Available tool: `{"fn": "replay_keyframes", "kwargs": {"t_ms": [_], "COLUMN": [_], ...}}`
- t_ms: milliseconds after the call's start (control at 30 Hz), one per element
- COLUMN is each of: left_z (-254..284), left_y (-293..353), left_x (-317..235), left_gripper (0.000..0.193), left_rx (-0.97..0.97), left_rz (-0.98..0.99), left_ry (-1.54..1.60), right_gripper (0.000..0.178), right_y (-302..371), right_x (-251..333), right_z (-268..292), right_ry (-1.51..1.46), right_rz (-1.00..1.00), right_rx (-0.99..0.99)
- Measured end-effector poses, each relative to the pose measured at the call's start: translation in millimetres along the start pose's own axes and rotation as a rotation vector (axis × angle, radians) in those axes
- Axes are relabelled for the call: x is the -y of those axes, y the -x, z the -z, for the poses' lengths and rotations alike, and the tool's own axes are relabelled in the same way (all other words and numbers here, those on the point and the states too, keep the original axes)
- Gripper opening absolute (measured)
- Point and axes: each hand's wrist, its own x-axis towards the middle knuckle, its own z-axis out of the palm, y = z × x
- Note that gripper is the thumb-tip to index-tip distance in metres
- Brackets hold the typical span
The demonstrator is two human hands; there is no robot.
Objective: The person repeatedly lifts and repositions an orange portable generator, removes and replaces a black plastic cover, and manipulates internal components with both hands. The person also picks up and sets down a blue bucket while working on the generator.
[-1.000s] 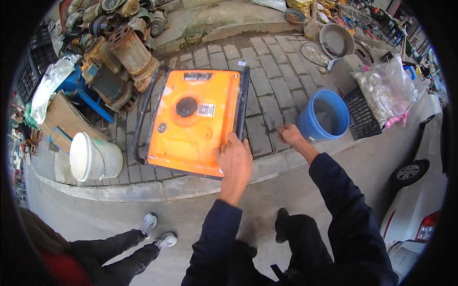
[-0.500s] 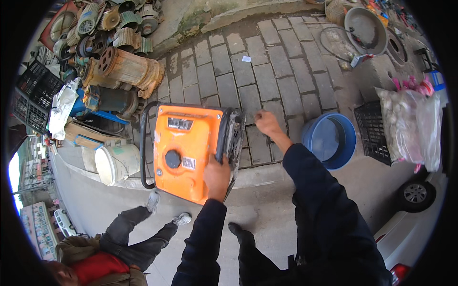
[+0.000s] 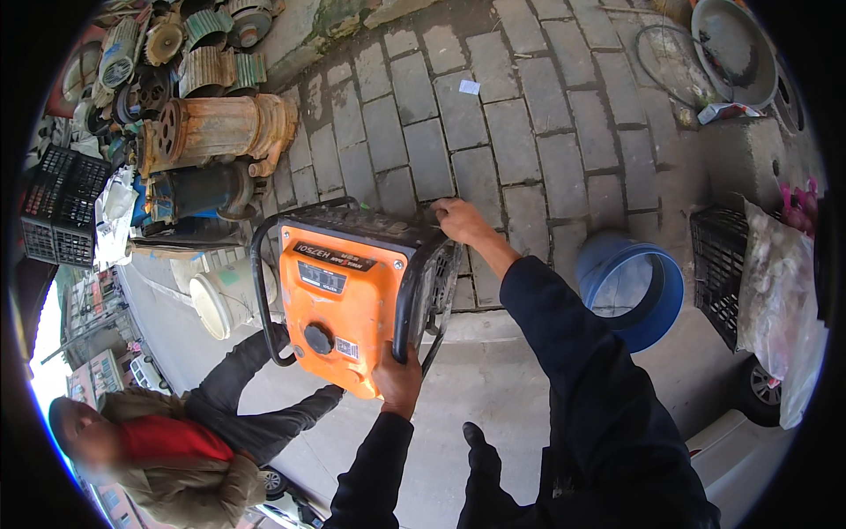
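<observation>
An orange portable generator (image 3: pixel 348 300) in a black tube frame is tilted up off the brick pavement, its orange face turned toward me. My left hand (image 3: pixel 398 377) grips the frame's near lower corner. My right hand (image 3: pixel 458 218) holds the far top edge of the generator. Both my sleeves are dark blue.
A blue plastic bucket (image 3: pixel 636 300) stands right of the generator, beside a black crate (image 3: pixel 716 264) and a clear bag (image 3: pixel 780 291). A white bucket (image 3: pixel 225 295) lies on its side at left. Rusty motors and gears (image 3: pixel 211 132) are piled beyond. Another person (image 3: pixel 194 432) crouches lower left.
The generator has gone from lying flat to tilted up and nearer to me. My right hand moved from the pavement onto its top edge. The view has swung left.
</observation>
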Motion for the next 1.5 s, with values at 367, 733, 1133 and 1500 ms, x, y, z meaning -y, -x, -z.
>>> {"fn": "replay_keyframes", "kwargs": {"t_ms": [367, 733, 1133, 1500], "left_z": [-2.0, -0.8, 0.1, 2.2], "left_y": [2.0, 0.5, 0.5, -0.1], "left_x": [10.6, 9.2, 8.1, 3.2], "left_gripper": [0.025, 0.025, 0.019, 0.026], "left_rx": [0.007, 0.013, 0.024, 0.018], "left_rz": [-0.014, -0.024, -0.011, 0.003], "left_ry": [-0.004, -0.042, -0.068, -0.017], "right_gripper": [0.038, 0.039, 0.036, 0.033], "right_y": [-28.4, -50.2, -63.3, -70.8], "right_x": [32.0, 56.9, 52.7, 51.6], "right_z": [-10.3, -20.0, -18.5, -18.6], "right_ry": [-0.011, -0.033, -0.081, -0.091], "right_rz": [0.114, 0.117, 0.090, 0.098], "right_rx": [0.148, 0.242, 0.301, 0.265]}}
